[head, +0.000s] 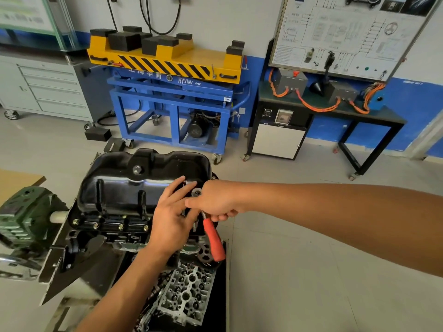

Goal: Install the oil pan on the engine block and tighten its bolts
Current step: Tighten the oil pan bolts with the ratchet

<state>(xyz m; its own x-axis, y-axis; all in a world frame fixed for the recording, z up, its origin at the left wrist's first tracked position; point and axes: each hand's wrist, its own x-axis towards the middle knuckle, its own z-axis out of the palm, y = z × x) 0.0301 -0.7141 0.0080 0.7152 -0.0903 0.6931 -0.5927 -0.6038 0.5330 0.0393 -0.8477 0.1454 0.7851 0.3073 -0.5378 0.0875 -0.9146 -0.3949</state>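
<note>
Nearest, a black tray [220, 291] holds a silver metal engine top [184, 293]. Above it, the right hand [213, 202] grips a red-handled metal wrench [214, 238] near its head, likely to turn a bolt. The left hand [171, 221], fingers straight, seems to steady it. The shiny black oil pan [143, 180] sits on the dark engine block [107, 233], gold bolts [121, 226] along its edge

Along white-and-blue wall [215, 20]: yellow-topped blue lift cart [203, 58], grey drawer cabinet [52, 89], wiring display board [347, 34] above black bench [383, 115]; pale floor [299, 259].
</note>
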